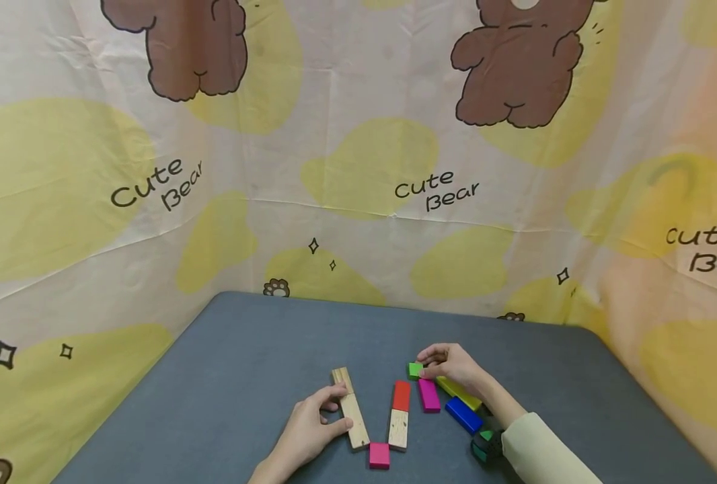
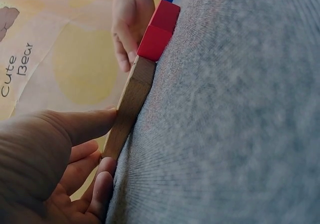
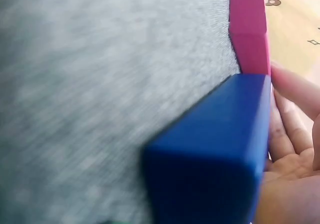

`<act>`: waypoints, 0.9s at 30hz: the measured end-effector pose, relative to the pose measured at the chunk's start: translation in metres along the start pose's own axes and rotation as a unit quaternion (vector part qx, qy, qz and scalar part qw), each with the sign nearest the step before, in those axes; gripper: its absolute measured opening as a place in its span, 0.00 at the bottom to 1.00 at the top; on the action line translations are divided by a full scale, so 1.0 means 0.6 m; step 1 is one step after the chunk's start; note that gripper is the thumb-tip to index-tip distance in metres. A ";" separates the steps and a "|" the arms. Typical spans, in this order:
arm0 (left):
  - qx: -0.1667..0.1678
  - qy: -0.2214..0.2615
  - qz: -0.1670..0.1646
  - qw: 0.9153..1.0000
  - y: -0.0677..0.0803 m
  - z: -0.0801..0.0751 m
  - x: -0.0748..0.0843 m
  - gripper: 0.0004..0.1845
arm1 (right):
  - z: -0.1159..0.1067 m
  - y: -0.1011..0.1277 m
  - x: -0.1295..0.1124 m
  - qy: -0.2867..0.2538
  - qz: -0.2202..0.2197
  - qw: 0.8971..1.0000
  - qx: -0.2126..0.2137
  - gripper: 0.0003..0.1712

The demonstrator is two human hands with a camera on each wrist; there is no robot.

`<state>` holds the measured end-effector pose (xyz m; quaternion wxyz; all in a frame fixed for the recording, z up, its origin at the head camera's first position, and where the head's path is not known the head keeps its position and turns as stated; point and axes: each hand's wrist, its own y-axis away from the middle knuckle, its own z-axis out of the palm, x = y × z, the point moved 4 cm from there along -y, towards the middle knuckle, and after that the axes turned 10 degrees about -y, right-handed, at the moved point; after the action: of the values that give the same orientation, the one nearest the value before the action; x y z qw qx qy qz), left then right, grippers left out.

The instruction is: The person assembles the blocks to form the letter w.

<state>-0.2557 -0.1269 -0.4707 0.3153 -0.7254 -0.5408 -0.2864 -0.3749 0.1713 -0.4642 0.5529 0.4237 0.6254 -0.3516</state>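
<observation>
My left hand [image 1: 306, 425] holds a plain wooden block [image 1: 355, 427], with its thumb at the near part and fingers by the far end. In the left wrist view, the thumb and curled fingers meet the side of this wooden block [image 2: 128, 104]. Another wooden block [image 1: 340, 376] continues the row beyond it. My right hand [image 1: 455, 366] pinches a small green block [image 1: 415, 370] at its right side, just past the far end of a magenta block [image 1: 429, 396]. In the right wrist view, the fingers [image 3: 285, 119] show behind a blue block [image 3: 215, 129], and the green block is hidden.
A pink block [image 1: 379, 456] sits at the near tip between the two rows. The right row has a wooden block [image 1: 398, 430] and a red block [image 1: 401, 395]. A blue block [image 1: 463, 415] and a yellow block [image 1: 458, 393] lie by my right wrist on the grey table [image 1: 243, 363].
</observation>
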 end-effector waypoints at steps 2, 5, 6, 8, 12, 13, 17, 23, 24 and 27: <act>-0.001 0.000 0.000 1.000 0.000 0.000 -0.001 0.28 | 0.000 0.003 0.001 -0.001 0.001 1.000 -0.008 0.17; -0.002 0.000 0.000 1.000 0.000 0.000 -0.002 0.28 | 0.000 0.006 0.004 0.000 0.001 1.000 -0.014 0.17; -0.002 -0.001 0.000 1.000 0.000 0.001 -0.002 0.28 | 0.000 0.006 0.004 0.000 0.001 1.000 -0.016 0.17; 0.000 -0.002 0.002 1.000 0.001 0.001 -0.002 0.28 | 0.001 0.007 0.005 0.003 0.001 1.000 -0.018 0.18; 0.002 -0.003 0.004 1.000 0.001 0.001 -0.001 0.28 | 0.004 0.009 0.004 0.002 0.000 1.000 -0.024 0.18; 0.002 -0.002 0.004 1.000 0.001 0.001 -0.001 0.28 | 0.004 0.009 0.004 0.001 0.001 1.000 -0.025 0.18; 0.002 -0.002 0.001 1.000 0.001 0.000 0.000 0.28 | 0.005 0.010 0.003 -0.005 0.004 1.000 -0.026 0.18; -0.001 -0.002 -0.003 1.000 0.000 0.000 -0.001 0.28 | 0.005 0.008 0.005 -0.008 0.003 1.000 -0.026 0.18; -0.002 -0.002 -0.003 1.000 0.000 0.000 -0.001 0.28 | 0.005 0.008 0.005 -0.009 0.002 1.000 -0.027 0.18; -0.002 -0.002 -0.003 1.000 -0.001 0.001 -0.002 0.28 | 0.005 0.009 0.006 -0.008 -0.003 1.000 -0.028 0.19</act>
<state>-0.2564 -0.1269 -0.4719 0.3115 -0.7250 -0.5430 -0.2872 -0.3688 0.1713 -0.4678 0.5682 0.4037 0.6318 -0.3391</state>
